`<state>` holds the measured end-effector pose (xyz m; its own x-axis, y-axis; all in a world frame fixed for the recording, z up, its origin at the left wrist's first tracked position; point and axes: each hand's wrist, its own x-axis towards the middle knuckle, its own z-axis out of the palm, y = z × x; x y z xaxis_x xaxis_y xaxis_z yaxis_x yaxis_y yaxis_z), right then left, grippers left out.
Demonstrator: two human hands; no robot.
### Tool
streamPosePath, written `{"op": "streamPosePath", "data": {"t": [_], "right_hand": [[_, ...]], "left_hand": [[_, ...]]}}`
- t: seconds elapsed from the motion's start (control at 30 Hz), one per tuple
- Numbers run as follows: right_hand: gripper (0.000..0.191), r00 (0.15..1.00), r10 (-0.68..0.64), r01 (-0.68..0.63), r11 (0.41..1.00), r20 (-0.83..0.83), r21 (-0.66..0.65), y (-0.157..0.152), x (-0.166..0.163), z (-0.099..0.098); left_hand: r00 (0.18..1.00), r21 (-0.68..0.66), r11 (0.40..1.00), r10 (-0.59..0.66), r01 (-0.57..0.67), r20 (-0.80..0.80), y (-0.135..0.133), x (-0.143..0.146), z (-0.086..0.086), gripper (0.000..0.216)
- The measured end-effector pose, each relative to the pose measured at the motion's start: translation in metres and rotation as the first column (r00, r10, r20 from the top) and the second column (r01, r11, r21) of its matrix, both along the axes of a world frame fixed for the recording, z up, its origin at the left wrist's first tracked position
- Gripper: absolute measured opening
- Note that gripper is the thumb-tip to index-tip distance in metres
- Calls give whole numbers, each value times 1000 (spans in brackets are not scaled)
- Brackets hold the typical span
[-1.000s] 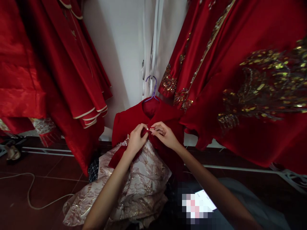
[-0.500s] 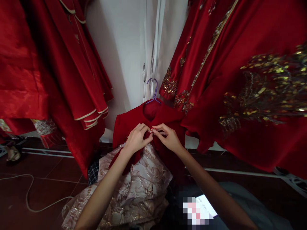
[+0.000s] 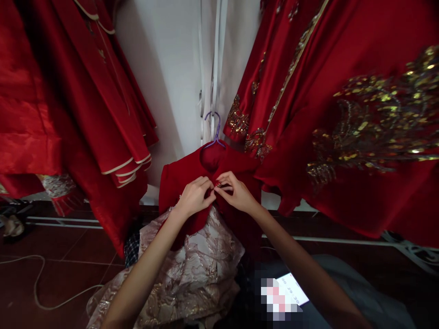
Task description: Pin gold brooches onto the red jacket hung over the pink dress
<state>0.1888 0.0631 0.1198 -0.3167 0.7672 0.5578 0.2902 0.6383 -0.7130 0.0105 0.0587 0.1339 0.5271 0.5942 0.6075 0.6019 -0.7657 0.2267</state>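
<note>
A red jacket (image 3: 178, 176) hangs by a purple hanger (image 3: 216, 132), its neck opening facing me. At the jacket's front, below the neck, my left hand (image 3: 196, 196) pinches the cloth with thumb and fingers together. Fingertip to fingertip with it, my right hand (image 3: 236, 192) pinches the same spot from the other side. A small shiny red bit shows between the right fingers; I cannot make out whether it is a button. Under the jacket spreads a pale dress (image 3: 206, 246) with gold patterning, partly covered by my left forearm.
Red garments with pale piping (image 3: 103, 114) hang on the left. On the right hangs a red gown (image 3: 343, 196) with gold sequins. A lit phone (image 3: 291, 290) lies at lower right, partly pixelated. A pale cable (image 3: 37, 283) crosses the tiled floor by a shoe (image 3: 13, 226).
The whole view has shifted slightly, with things now a little further left. My right fingers have changed their pinch, the fingertips curling closer around the small red bit. My left hand keeps its hold.
</note>
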Motion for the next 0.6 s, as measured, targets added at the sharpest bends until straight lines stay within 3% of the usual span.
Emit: {"op": "streamPosePath", "data": {"t": [0.2, 0.37, 0.47, 0.53, 0.6], "right_hand": [[31, 997, 47, -48, 999, 62, 6, 5, 5, 3], [45, 997, 21, -23, 999, -77, -31, 10, 4, -11], [69, 988, 26, -38, 996, -152, -77, 1, 2, -31], [80, 995, 25, -30, 998, -102, -50, -9, 1, -47], [83, 999, -35, 35, 999, -6, 18, -19, -1, -65]], "left_hand": [[997, 14, 999, -51, 52, -60, 4, 2, 1, 10], [975, -191, 977, -54, 97, 216, 0, 5, -12, 18], [898, -398, 882, -58, 251, 437, -7, 4, -32, 32], [826, -501, 778, -41, 379, 562, -14, 4, -46, 42], [786, -535, 728, -9, 429, 618, -23, 4, -56, 46]]}}
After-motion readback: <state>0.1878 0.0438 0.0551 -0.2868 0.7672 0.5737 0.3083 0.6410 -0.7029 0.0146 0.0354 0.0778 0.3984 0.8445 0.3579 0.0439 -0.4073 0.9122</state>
